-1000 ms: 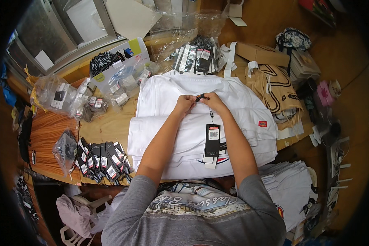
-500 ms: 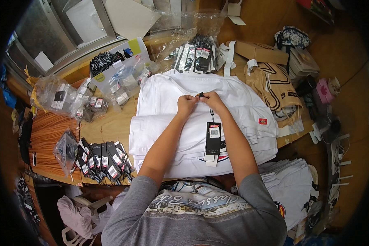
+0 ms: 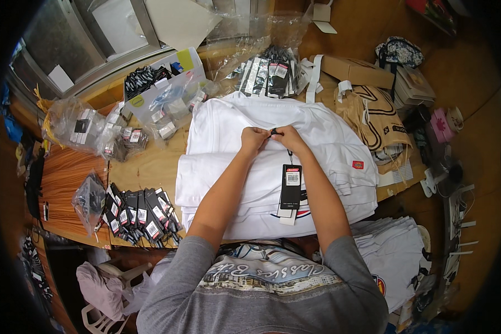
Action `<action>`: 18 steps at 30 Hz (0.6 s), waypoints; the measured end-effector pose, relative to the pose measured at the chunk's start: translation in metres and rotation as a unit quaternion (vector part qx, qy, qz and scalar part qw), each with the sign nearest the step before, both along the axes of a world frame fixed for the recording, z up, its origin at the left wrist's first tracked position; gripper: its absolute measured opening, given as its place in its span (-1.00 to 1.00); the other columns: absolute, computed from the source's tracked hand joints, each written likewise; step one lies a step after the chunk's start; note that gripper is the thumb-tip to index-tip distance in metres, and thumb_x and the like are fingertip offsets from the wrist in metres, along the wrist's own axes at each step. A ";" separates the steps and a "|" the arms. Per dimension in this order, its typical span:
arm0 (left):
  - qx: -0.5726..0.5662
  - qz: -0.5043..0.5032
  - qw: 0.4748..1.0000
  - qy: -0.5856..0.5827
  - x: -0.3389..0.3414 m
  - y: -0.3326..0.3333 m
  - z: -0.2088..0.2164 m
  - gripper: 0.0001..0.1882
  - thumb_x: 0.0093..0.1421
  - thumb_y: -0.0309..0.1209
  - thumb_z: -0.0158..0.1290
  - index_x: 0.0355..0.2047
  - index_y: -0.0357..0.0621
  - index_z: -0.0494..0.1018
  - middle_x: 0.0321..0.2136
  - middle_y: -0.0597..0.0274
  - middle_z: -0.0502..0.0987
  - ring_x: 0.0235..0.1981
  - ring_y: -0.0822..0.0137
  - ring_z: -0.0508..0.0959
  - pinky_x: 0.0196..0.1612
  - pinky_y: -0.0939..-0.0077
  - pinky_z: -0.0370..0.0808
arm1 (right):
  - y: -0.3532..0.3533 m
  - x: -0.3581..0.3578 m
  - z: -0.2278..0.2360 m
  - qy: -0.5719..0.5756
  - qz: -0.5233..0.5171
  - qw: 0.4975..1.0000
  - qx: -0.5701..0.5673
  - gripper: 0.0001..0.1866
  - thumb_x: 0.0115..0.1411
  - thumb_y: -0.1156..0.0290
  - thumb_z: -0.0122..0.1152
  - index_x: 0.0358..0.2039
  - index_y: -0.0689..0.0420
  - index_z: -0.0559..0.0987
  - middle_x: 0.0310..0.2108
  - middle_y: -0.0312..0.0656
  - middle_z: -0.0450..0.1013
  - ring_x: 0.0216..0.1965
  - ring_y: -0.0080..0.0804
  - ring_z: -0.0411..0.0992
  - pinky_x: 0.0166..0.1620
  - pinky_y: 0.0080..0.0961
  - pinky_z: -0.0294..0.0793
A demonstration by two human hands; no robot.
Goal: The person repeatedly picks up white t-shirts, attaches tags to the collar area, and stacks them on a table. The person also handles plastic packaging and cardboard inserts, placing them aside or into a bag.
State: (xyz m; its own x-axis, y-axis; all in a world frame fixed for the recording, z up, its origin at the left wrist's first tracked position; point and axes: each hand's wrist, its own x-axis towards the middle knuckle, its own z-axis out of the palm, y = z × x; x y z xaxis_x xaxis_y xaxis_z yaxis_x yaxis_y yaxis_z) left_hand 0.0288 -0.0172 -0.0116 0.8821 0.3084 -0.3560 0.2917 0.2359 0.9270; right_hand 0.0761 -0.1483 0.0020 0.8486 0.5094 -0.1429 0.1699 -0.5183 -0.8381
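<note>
A stack of white T-shirts (image 3: 217, 178) lies in front of me on the wooden table. Over the top shirt, my left hand (image 3: 254, 138) and my right hand (image 3: 286, 136) meet with fingertips pinched close together. Between them shows a bit of black cord, which both hands grip. From that cord a black hang tag (image 3: 290, 186) with a white label dangles below my right hand, resting on the shirts beside my right forearm. Whether the cord passes through the shirt's neck is hidden by the fingers.
Loose black hang tags (image 3: 142, 214) are fanned out at the left. Behind them stand plastic bags of small packets (image 3: 86, 131) and a box of black cords (image 3: 150, 83). More tags (image 3: 270, 75) lie at the back, a tan bag (image 3: 376, 119) at the right, and more shirts (image 3: 392, 261) lower right.
Both hands remain pinched together at nearly the same spot. The fingers have shifted slightly, showing less of the black cord, and the hanging tag has moved a little.
</note>
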 end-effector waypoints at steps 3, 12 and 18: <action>0.305 0.111 0.944 -0.055 0.000 -0.009 -0.002 -0.89 -0.17 -0.55 0.09 -0.72 -0.27 0.38 -0.75 0.25 0.39 -0.73 0.48 0.35 -0.68 0.64 0.30 | 0.000 -0.002 0.001 0.005 -0.026 0.999 0.022 -0.83 -0.11 0.49 0.15 -0.44 0.25 0.52 -0.61 -0.33 0.38 -0.57 -0.65 0.23 -0.46 -0.70 0.23; -0.127 0.007 0.991 -0.038 0.003 0.006 -0.010 -0.91 -0.09 -0.56 0.07 -0.63 -0.21 0.36 -0.69 0.28 0.40 -0.70 0.45 0.36 -0.63 0.73 0.32 | -0.007 0.010 -0.011 0.095 -0.060 0.985 0.132 -0.82 -0.11 0.47 0.18 -0.44 0.25 0.53 -0.58 -0.37 0.39 -0.57 -0.69 0.22 -0.48 -0.74 0.21; -0.337 0.016 0.939 0.066 0.006 0.010 -0.004 -0.91 -0.08 -0.52 0.08 -0.55 -0.26 0.40 -0.68 0.31 0.37 -0.67 0.49 0.34 -0.63 0.78 0.33 | -0.008 0.013 -0.010 0.148 -0.042 0.970 0.191 -0.80 -0.10 0.44 0.18 -0.41 0.23 0.52 -0.54 -0.37 0.40 -0.58 -0.69 0.22 -0.48 -0.74 0.19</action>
